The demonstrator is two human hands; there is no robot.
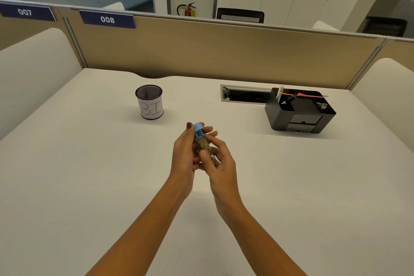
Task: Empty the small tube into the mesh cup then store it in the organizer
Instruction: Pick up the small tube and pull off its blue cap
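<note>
A small clear tube (202,143) with a blue cap, filled with small metal pieces, is held over the middle of the white desk. My left hand (184,154) wraps its left side, thumb up by the cap. My right hand (219,161) grips its lower end. The cap is on. A black mesh cup (149,101) with a white paper label stands upright, farther back and to the left. A black desk organizer (299,111) stands at the back right, holding pens and a pink item.
A cable slot (244,94) is cut into the desk just left of the organizer. A tan partition (224,51) closes the far edge, and white side panels flank the desk. Bare desk surface lies around both arms.
</note>
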